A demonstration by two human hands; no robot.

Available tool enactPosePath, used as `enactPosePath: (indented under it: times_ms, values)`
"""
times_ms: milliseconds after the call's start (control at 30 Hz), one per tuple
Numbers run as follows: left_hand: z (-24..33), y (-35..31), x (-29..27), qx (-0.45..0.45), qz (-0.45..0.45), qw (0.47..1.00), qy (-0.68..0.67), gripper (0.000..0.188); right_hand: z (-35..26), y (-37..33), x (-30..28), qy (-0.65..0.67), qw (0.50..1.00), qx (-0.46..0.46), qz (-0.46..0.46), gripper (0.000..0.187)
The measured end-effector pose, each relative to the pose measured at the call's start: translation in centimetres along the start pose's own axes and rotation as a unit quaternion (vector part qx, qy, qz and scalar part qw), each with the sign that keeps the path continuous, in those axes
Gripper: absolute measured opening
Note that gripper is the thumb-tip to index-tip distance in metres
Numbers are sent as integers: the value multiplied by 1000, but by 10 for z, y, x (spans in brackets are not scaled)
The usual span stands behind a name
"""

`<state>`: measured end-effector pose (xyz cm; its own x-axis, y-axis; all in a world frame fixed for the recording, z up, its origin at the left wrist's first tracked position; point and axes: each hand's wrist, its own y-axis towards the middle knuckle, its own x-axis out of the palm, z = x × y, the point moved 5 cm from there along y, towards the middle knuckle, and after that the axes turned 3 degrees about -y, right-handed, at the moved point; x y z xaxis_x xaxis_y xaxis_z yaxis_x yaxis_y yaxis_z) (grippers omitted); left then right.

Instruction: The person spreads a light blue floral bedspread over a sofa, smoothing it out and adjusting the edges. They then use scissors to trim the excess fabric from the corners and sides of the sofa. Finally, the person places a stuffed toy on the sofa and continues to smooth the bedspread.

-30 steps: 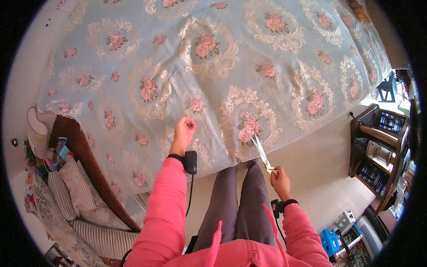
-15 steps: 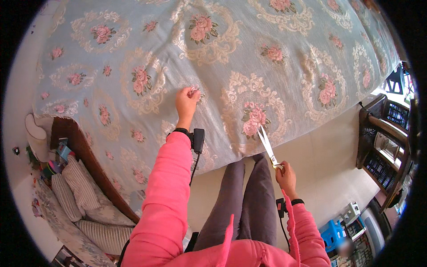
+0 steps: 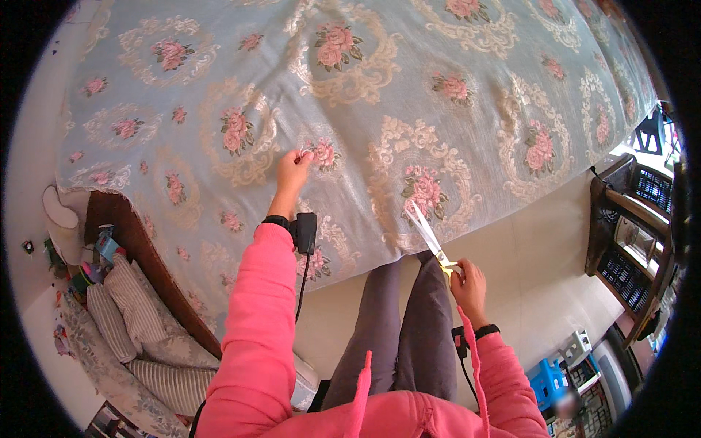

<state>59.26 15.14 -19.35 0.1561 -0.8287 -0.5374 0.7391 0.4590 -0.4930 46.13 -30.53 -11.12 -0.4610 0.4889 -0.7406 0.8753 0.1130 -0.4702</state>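
A wide pale blue cloth [image 3: 350, 131] with pink roses and cream scrollwork spreads before me, with folds running through it. Over it, left of a small rose cluster, is my left hand [image 3: 293, 172], its fingers pinched together. A small dark and whitish bit shows at the fingertips, too small to name. My right hand [image 3: 469, 286] is closed round the yellow handles of a pair of scissors [image 3: 429, 233]. Their long silver blades point up and left over the cloth's near edge, the tips by a large rose. The blades look nearly closed.
A sofa with striped cushions [image 3: 139, 303] and a brown wooden edge [image 3: 157, 266] are on the left. Dark wooden shelving [image 3: 628, 219] stands at the right, with a blue plastic stool [image 3: 548, 383] below it. Pale floor [image 3: 511, 277] lies beyond my legs.
My left hand has moved a little left and down, still pinched. The scissors have swung slightly left, and their blades look closer together.
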Motion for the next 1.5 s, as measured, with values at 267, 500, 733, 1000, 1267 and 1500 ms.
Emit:
enactPosePath:
  times_ms: [267, 500, 733, 1000, 1267, 1500]
  values:
    - [17, -35, 33, -51, -80, 966, -239, 16, -26, 18, -1, -11, 999, -47, -2, 26]
    - [59, -120, 48, -110, -202, 929, -291, 16, -6, -21, -50, -37, 999, -4, -5, 25]
    - [108, -177, 7, -107, -219, 937, -250, 18, 46, -106, -132, -84, 990, 104, 36, 26]
    - [158, -200, 10, -105, -224, 944, -220, 20, 106, -216, -169, 3, 957, 234, 171, 25]
    - [273, -222, 142, -45, -317, 928, -190, 22, 187, -313, -177, 56, 909, 371, 180, 28]
    - [414, -307, 318, -20, -375, 911, -168, 21, 302, -362, -210, 194, 839, 466, 205, 32]
